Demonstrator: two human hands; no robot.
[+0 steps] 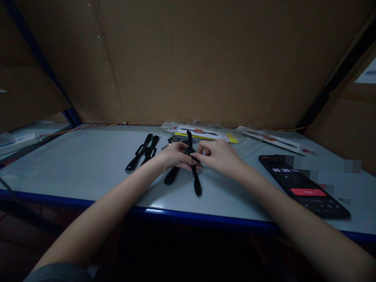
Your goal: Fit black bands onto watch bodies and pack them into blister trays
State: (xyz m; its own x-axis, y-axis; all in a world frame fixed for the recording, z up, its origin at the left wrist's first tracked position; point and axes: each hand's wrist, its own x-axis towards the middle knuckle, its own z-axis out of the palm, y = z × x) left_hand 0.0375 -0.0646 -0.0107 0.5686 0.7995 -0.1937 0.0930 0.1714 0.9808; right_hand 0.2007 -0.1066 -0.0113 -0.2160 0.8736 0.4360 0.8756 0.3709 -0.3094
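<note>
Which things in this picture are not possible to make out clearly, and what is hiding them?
All in the head view:
- Middle of the held black strap: hidden by the left hand and right hand.
- Second black strap: upper end hidden by the left hand.
- Small metal pieces: partly behind the left hand, too small to identify.
- Phone: upper corner covered by a pixelated patch.
- Printed cards: print too small to read.

A glossy black watch strap (pixel 192 171) runs upright between the left hand (pixel 174 156) and right hand (pixel 218 155), pinched mid-length; another black strap (pixel 172 175) lies beneath them, and a buckled pair (pixel 142 152) lies left of them.
</note>
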